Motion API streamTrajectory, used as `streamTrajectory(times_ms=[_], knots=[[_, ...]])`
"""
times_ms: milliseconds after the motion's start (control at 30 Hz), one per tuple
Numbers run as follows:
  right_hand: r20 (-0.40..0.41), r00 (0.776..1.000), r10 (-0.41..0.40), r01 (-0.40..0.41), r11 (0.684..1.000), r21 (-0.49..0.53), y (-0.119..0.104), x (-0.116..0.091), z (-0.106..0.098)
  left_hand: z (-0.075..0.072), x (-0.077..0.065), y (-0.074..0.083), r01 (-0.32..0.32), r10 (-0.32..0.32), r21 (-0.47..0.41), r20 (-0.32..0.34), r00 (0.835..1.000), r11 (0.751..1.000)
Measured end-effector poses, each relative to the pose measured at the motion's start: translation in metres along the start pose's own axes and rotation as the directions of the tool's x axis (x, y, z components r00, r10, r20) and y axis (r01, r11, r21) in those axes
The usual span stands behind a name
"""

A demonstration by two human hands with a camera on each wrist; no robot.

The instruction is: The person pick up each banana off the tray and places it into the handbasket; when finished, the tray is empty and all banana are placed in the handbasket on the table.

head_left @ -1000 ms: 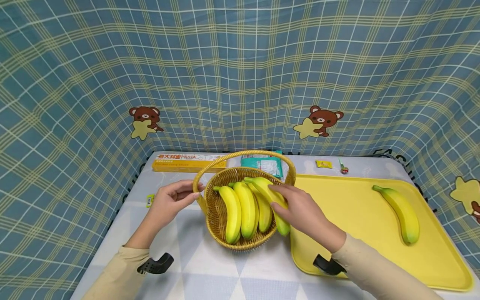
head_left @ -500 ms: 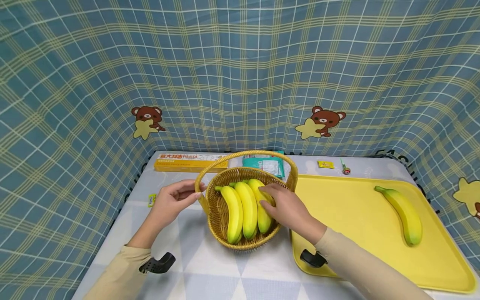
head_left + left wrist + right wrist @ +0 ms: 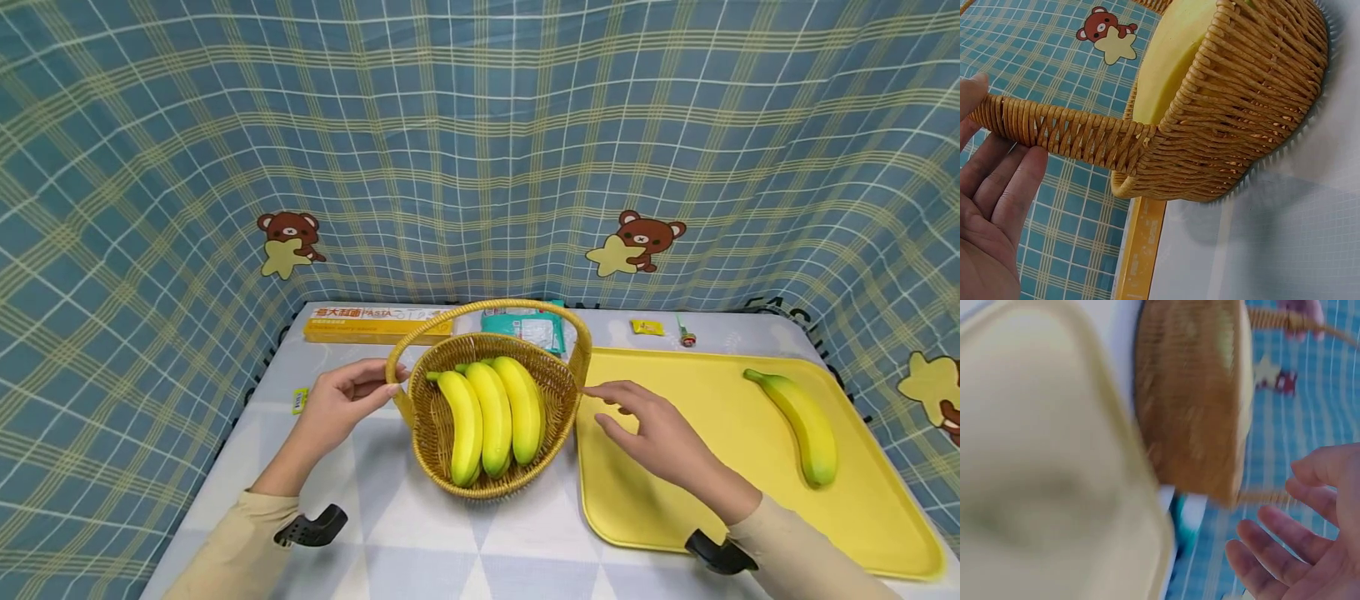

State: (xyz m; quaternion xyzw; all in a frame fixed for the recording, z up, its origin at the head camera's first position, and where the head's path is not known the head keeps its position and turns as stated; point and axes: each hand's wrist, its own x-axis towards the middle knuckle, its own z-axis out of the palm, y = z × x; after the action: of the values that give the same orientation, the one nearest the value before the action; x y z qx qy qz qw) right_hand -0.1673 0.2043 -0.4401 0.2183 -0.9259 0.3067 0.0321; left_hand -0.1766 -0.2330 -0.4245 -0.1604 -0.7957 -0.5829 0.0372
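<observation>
A wicker basket (image 3: 555,398) with a tall handle stands mid-table, holding several bananas (image 3: 495,425) side by side. My left hand (image 3: 337,408) pinches the left side of the handle (image 3: 1072,132) between thumb and fingers, as the left wrist view also shows. To the right of the basket, my right hand (image 3: 656,429) is over the left part of a yellow tray (image 3: 675,492). Its fingers are spread and loosely bent, nothing in them, fingertips near the basket rim. One more banana (image 3: 806,429) lies on the tray's right half.
Along the back of the table lie a pasta box (image 3: 367,327), a teal packet (image 3: 532,327), a small yellow wrapped sweet (image 3: 647,327) and a small red-and-green item (image 3: 686,333). A little green-yellow packet (image 3: 300,401) lies left of the left hand. A plaid curtain (image 3: 480,167) encloses the table.
My right hand lowered a banana into the basket among the others, let go of it and drew back right over the tray. My left hand stays on the handle.
</observation>
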Motion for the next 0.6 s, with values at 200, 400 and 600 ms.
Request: streamTrajectory(times_ms=[200,400,600], knots=[[-0.026,0.995,0.092,-0.094,0.993,-0.070,0.052,-0.021,-0.031,-0.001,0.000,0.000,-0.010,0.010,0.000,0.009,1.000,1.000],[-0.061,0.980,0.189,-0.196,0.970,-0.143,0.113,-0.043,-0.066,-0.001,0.000,0.001,-0.008,0.008,0.000,0.017,1.000,1.000],[-0.120,0.951,0.285,-0.305,0.931,-0.200,0.165,-0.066,-0.096,-0.001,0.000,0.002,-0.016,0.016,-0.002,0.018,1.000,1.000]])
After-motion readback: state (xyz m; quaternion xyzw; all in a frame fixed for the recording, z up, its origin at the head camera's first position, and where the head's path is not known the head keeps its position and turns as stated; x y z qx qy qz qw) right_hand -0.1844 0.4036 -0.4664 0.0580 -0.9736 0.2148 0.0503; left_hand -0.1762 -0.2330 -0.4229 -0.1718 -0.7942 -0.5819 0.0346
